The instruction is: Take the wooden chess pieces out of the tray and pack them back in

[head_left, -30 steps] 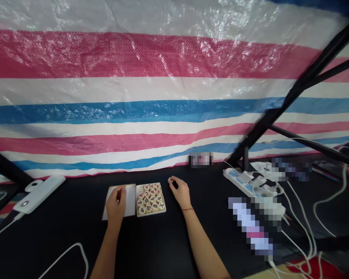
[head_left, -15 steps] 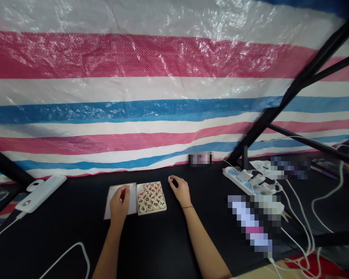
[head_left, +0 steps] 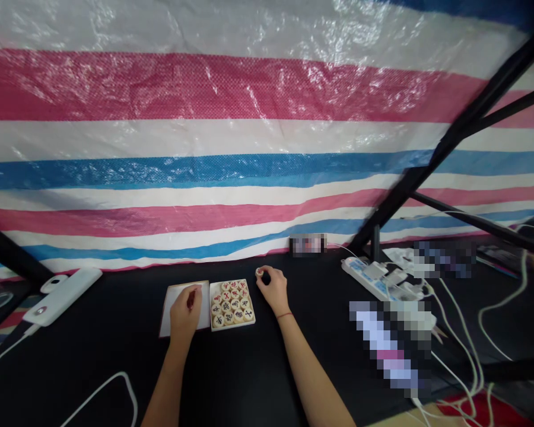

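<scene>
My right hand (head_left: 273,289) pinches a round xiangqi piece (head_left: 259,272) with a red character, to the right of the piece box. My left hand (head_left: 184,313) is closed, fingertips curled against the thumb, over the white-lined box lid (head_left: 171,292); whatever it may hold is hidden. Between my hands sits the shallow white box (head_left: 214,289), touching or nearly touching the lid's right side. Several cream xiangqi pieces (head_left: 235,303) lie in rows inside it, red characters in the far rows and dark ones in the near rows. The box's far left corner has a gap.
All this rests on a black table (head_left: 231,379). A white power bank-like device (head_left: 66,296) with a cable lies left. On the right are a power strip (head_left: 382,281) with plugs, cables and a blurred-out device (head_left: 385,347). Striped sheeting (head_left: 204,178) hangs behind.
My right hand has shifted slightly left and up with the piece, whose red-marked face now shows more. My left hand has moved slightly right over the lid.
</scene>
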Action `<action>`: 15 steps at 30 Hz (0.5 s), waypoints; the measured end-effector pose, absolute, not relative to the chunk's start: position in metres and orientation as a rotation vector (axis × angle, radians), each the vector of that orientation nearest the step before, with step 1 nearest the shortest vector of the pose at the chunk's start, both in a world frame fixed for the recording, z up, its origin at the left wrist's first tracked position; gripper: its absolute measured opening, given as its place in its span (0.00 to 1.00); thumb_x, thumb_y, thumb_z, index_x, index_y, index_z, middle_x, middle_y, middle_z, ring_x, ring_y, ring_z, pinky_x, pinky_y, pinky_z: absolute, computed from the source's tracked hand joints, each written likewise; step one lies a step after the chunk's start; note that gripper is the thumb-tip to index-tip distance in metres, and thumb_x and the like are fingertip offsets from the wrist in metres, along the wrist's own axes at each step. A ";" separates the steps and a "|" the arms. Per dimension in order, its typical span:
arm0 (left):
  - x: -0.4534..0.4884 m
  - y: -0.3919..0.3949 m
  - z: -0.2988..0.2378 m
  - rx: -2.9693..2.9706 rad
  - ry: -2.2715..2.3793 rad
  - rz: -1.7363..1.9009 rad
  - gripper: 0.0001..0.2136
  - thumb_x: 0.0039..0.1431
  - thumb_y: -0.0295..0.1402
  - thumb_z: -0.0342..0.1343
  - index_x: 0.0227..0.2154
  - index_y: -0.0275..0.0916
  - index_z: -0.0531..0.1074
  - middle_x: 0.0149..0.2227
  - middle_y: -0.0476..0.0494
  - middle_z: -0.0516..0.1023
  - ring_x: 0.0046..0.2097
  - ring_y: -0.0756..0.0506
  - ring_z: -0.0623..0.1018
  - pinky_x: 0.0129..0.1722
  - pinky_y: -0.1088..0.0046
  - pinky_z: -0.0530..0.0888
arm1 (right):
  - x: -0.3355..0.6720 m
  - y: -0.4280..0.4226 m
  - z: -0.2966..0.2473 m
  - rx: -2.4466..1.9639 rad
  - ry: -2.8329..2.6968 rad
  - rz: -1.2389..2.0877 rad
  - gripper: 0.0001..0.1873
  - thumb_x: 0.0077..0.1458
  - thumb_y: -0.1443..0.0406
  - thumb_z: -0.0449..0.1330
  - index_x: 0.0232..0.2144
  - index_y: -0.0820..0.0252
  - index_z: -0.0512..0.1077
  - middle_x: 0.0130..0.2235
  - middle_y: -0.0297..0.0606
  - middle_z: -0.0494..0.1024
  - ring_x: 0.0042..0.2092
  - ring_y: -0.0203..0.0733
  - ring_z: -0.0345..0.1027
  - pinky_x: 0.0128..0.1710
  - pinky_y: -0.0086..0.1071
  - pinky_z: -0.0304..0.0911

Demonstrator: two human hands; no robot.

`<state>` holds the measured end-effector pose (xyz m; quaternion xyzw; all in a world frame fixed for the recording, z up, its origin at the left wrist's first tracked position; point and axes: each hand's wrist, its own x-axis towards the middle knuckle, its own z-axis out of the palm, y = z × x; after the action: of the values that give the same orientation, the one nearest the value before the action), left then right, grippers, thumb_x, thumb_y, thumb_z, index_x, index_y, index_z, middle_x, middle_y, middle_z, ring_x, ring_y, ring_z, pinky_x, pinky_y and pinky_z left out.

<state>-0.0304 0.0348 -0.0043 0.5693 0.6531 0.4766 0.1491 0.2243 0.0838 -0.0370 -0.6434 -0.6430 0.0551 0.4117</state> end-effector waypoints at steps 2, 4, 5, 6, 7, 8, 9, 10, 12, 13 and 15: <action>-0.031 0.035 -0.005 1.641 1.878 1.371 0.17 0.56 0.45 0.47 0.33 0.39 0.75 0.28 0.46 0.79 0.28 0.48 0.74 0.29 0.75 0.71 | 0.222 0.084 -0.038 -1.661 -1.639 0.143 0.08 0.51 0.64 0.56 0.34 0.56 0.73 0.35 0.36 0.78 0.41 0.43 0.68 0.42 0.34 0.57; -0.031 0.035 -0.006 1.650 1.874 1.370 0.17 0.56 0.45 0.47 0.34 0.39 0.75 0.28 0.46 0.78 0.28 0.48 0.74 0.28 0.75 0.70 | 0.222 0.084 -0.039 -1.670 -1.650 0.151 0.08 0.51 0.63 0.56 0.34 0.56 0.73 0.35 0.36 0.77 0.40 0.43 0.68 0.42 0.33 0.56; -0.032 0.035 -0.006 1.655 1.868 1.368 0.17 0.56 0.45 0.47 0.34 0.39 0.75 0.28 0.46 0.78 0.28 0.48 0.74 0.28 0.76 0.70 | 0.222 0.084 -0.040 -1.667 -1.652 0.155 0.08 0.51 0.63 0.56 0.35 0.56 0.73 0.35 0.36 0.77 0.40 0.43 0.68 0.42 0.33 0.56; -0.032 0.035 -0.006 1.658 1.862 1.367 0.17 0.57 0.45 0.47 0.34 0.39 0.75 0.28 0.46 0.78 0.28 0.48 0.74 0.28 0.76 0.70 | 0.222 0.083 -0.040 -1.665 -1.652 0.156 0.09 0.51 0.63 0.56 0.35 0.56 0.72 0.35 0.36 0.77 0.40 0.43 0.68 0.42 0.33 0.56; -0.032 0.035 -0.006 1.659 1.859 1.368 0.16 0.57 0.45 0.47 0.34 0.39 0.75 0.28 0.46 0.78 0.28 0.48 0.74 0.28 0.76 0.70 | 0.222 0.083 -0.039 -1.665 -1.655 0.155 0.09 0.51 0.63 0.56 0.35 0.56 0.73 0.35 0.36 0.78 0.40 0.43 0.68 0.42 0.33 0.56; -0.032 0.035 -0.006 1.660 1.856 1.371 0.16 0.57 0.45 0.47 0.33 0.39 0.75 0.28 0.46 0.78 0.28 0.48 0.74 0.28 0.76 0.70 | 0.222 0.082 -0.039 -1.667 -1.657 0.152 0.09 0.50 0.64 0.56 0.35 0.55 0.73 0.35 0.36 0.78 0.41 0.43 0.68 0.42 0.33 0.55; -0.032 0.035 -0.006 1.660 1.855 1.373 0.16 0.57 0.45 0.48 0.33 0.39 0.75 0.28 0.47 0.78 0.28 0.48 0.74 0.28 0.76 0.70 | 0.222 0.082 -0.039 -1.672 -1.660 0.149 0.09 0.50 0.64 0.57 0.35 0.55 0.73 0.36 0.36 0.78 0.41 0.43 0.67 0.42 0.33 0.55; -0.031 0.035 -0.006 1.663 1.855 1.372 0.16 0.57 0.45 0.48 0.33 0.39 0.75 0.28 0.47 0.78 0.28 0.48 0.74 0.28 0.76 0.70 | 0.222 0.082 -0.038 -1.678 -1.662 0.148 0.09 0.50 0.64 0.57 0.36 0.55 0.73 0.36 0.36 0.78 0.42 0.43 0.67 0.42 0.33 0.54; -0.031 0.034 -0.006 1.670 1.856 1.362 0.16 0.57 0.45 0.48 0.33 0.39 0.75 0.28 0.47 0.78 0.28 0.48 0.74 0.28 0.76 0.70 | 0.222 0.083 -0.038 -1.689 -1.665 0.157 0.08 0.52 0.64 0.56 0.36 0.55 0.72 0.37 0.36 0.78 0.42 0.44 0.67 0.42 0.33 0.53; -0.031 0.034 -0.006 1.674 1.854 1.354 0.16 0.57 0.45 0.48 0.33 0.39 0.75 0.28 0.47 0.78 0.28 0.48 0.74 0.28 0.76 0.70 | 0.222 0.083 -0.039 -1.692 -1.667 0.166 0.08 0.52 0.63 0.56 0.36 0.55 0.72 0.37 0.36 0.78 0.42 0.44 0.67 0.42 0.34 0.53; -0.030 0.034 -0.006 1.680 1.851 1.340 0.16 0.57 0.45 0.47 0.33 0.39 0.74 0.28 0.47 0.78 0.28 0.49 0.74 0.28 0.76 0.70 | 0.222 0.085 -0.039 -1.695 -1.664 0.182 0.09 0.54 0.62 0.56 0.37 0.55 0.72 0.37 0.36 0.78 0.42 0.44 0.67 0.42 0.34 0.53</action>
<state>-0.0300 0.0337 -0.0064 0.5855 0.6449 0.4669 0.1523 0.2219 0.0847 -0.0392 -0.6609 -0.6488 0.0710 0.3704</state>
